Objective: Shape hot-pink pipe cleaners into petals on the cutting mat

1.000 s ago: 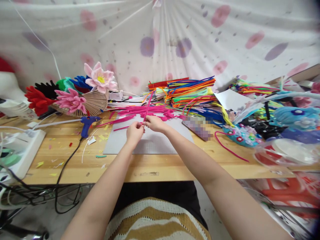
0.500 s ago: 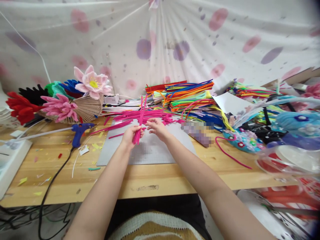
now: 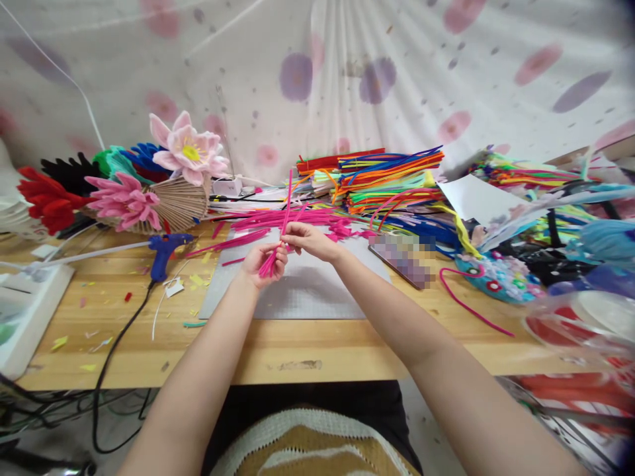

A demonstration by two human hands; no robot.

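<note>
My left hand (image 3: 266, 264) is closed around a small bunch of bright pink pipe cleaners (image 3: 268, 265), whose lower ends fan out below the fingers. Against it, my right hand (image 3: 310, 240) pinches the same bunch just above the left fingers. From between both hands the stems rise, one standing nearly upright and others leaning right. Beneath them lies a grey cutting mat (image 3: 317, 299). Along its far side rests a heap of loose pink pipe cleaners (image 3: 248, 219), partly hidden by my hands.
Left of the mat lies a blue glue gun (image 3: 161, 258) with a black cord. Fuzzy flowers (image 3: 191, 152) stand behind it. Bundles of coloured pipe cleaners (image 3: 391, 178) are stacked at the back. A phone (image 3: 404, 263) and a blue flowered piece (image 3: 501, 277) sit at right.
My right hand has moved left and closed on the pink bunch beside my left hand. The upper stems have shifted, and the whole view has turned slightly left.
</note>
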